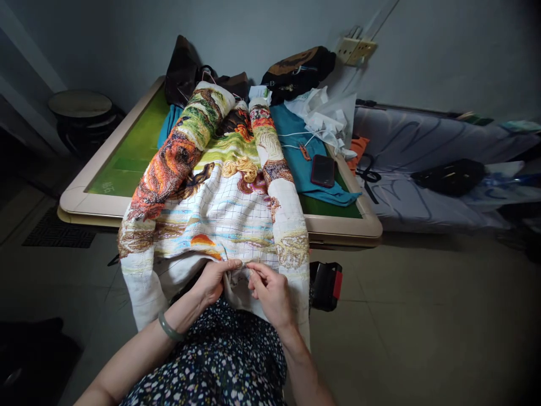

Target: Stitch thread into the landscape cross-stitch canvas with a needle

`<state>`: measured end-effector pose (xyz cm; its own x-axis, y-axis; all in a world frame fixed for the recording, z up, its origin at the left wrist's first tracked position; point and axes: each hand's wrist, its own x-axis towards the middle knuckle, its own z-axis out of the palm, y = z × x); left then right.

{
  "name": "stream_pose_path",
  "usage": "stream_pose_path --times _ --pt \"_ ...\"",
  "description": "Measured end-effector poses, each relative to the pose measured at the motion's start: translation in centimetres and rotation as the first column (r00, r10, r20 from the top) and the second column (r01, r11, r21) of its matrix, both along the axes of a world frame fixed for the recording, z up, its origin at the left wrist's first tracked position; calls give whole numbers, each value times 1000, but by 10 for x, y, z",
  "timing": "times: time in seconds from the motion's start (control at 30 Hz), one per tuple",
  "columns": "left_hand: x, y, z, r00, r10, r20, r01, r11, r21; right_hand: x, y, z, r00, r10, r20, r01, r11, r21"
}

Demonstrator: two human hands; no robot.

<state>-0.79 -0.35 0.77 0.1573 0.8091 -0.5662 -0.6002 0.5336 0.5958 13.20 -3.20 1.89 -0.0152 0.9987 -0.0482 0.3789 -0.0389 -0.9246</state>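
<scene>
Your left hand [212, 282] grips the near edge of the stitched cloth [236, 211], thumb on top and fingers underneath. Your right hand [273, 290] is just beside it at that edge, thumb and fingers curled in close; whether they pinch the cloth or something small, I cannot tell. The cloth runs from the table [95, 203] over its near side to your lap, its sides wound into 2 rolls, left [169, 175] and right [281, 194]. Yarn [239, 167] lies on the cloth between them. Right of the rolls, a phone [323, 171] rests on teal fabric [304, 179].
</scene>
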Motion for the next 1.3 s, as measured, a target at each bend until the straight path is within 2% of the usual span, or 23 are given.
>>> stream_pose_path --times 0.23,0.43,0.5,0.6,0.67,0.9,1.1,1.3 --pt "1 0 -3 1000 15 7 -15 1000 0 0 2 1 998 1 61 -4 999 50" --pt "2 0 -2 999 39 21 -39 999 3 -6 6 10 980 -17 200 -9 992 129" --pt "2 1 -2 999 44 12 -44 999 -2 -8 5 10 985 -10 175 -6 996 93" --pt "2 1 -3 999 46 -3 -46 999 -14 -10 3 5 999 -4 44 4 1000 -21" --pt "3 2 -3 999 52 -7 -52 998 -20 -10 2 0 1000 -21 -8 21 998 -52" --pt "4 5 -6 999 14 41 -11 997 -72 -11 3 -8 997 -72 -12 73 997 37" --pt "3 6 -5 996 -10 83 20 993 -115 -15 5 -6 990 -118 -71 121 992 33" --pt "4 6 -5 997 0 82 9 994 -107 -15 4 -8 994 -110 -26 111 992 68"
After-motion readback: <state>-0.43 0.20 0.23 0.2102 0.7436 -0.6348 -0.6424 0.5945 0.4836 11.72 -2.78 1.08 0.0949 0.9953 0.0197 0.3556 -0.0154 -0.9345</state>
